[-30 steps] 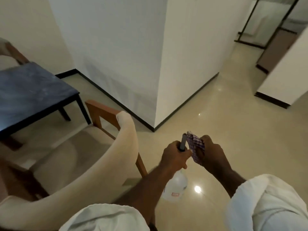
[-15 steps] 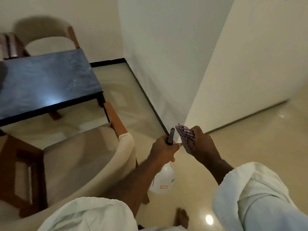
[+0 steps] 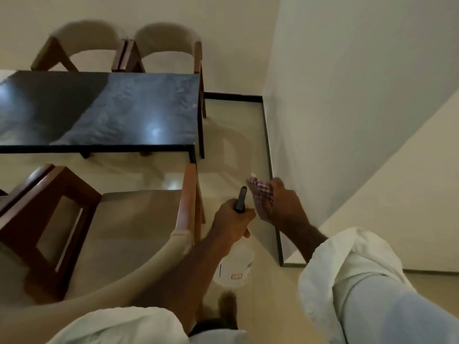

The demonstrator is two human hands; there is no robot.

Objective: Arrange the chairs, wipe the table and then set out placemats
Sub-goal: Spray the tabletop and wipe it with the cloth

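Glossy-floored dining corner | short of tabletop (image 3: 124, 112): left hand (image 3: 231, 219) grips spray bottle (image 3: 234, 266), right hand (image 3: 285, 207) clutches checked cloth (image 3: 260, 197) | near chair (image 3: 129, 219) stands off tabletop | tabletop: wiping seemingly pending, no placemats visible | far chairs (image 3: 166, 36) tucked beyond tabletop

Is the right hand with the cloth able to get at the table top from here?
Probably not yet: the right hand holds the cloth over the floor, short of the table, and the near chair blocks its long edge. Floor beside the chair looks free.

White, loose left sleeve (image 3: 119, 326) and right sleeve (image 3: 352, 274), rolled up; left hand (image 3: 232, 220) and right hand (image 3: 285, 207) bare; bare foot (image 3: 227, 306) beside left sleeve.
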